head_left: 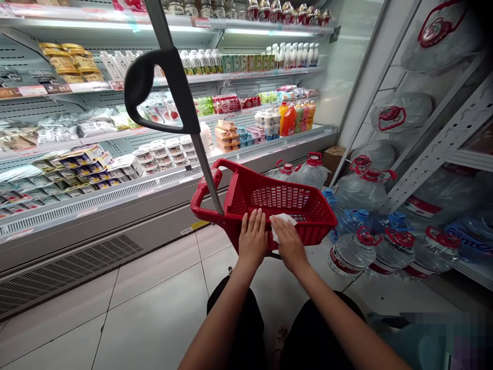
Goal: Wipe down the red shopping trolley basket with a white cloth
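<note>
A red plastic shopping basket (277, 195) with slotted walls stands before me, its grey pole rising to a black loop handle (185, 97) at the upper left. My left hand (253, 236) lies on the basket's near rim, fingers stretched out and side by side, with nothing visible in it. Just to the right, my right hand (289, 244) presses a white tissue (287, 218) against the same rim. Part of the tissue is covered by the fingers. No goods show in the visible part of the basket.
A refrigerated shelf unit (165, 198) with drinks and tubs runs along the left and back. Large water bottles (352, 254) with red handles stand on the floor at the right, beside a white metal rack (442, 139). Pale floor tiles (154, 308) lie below.
</note>
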The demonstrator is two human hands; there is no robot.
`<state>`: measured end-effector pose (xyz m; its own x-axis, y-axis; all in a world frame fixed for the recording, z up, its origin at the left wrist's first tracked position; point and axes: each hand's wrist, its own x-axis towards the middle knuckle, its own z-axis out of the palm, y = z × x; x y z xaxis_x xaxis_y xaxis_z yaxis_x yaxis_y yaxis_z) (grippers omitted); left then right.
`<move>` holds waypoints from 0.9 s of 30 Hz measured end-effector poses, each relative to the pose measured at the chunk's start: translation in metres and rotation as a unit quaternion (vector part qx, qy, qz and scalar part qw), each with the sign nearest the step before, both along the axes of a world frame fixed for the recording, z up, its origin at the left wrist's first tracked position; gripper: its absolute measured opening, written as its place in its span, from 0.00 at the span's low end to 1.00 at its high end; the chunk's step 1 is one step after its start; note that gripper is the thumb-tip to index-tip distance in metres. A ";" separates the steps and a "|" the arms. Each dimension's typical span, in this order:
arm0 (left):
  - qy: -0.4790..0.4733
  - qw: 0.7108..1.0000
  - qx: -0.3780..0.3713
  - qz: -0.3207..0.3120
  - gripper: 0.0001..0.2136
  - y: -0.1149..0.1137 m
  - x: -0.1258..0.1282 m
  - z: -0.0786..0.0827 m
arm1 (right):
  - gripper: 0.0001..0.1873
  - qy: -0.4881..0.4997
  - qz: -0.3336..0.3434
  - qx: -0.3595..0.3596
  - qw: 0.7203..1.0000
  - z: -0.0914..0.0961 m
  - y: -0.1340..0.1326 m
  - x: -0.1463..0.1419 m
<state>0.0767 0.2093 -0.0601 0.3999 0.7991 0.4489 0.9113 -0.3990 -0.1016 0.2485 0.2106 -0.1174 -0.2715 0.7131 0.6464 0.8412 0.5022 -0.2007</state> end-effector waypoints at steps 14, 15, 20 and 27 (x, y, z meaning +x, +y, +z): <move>-0.010 1.000 0.000 0.003 0.36 0.003 -0.015 0.004 | 0.42 0.010 -0.128 -0.013 0.992 -0.038 -0.021 0.153; -0.016 1.000 -0.003 0.009 0.35 0.003 -0.011 0.004 | 0.42 0.016 -0.136 -0.015 0.990 -0.039 -0.021 0.152; -0.032 0.999 -0.009 0.021 0.32 0.002 0.009 -0.001 | 0.41 0.023 -0.072 -0.002 0.997 -0.025 -0.013 0.082; -0.008 1.000 -0.009 0.007 0.35 -0.001 0.003 -0.003 | 0.44 -0.018 -0.007 0.016 1.000 -0.008 -0.016 0.033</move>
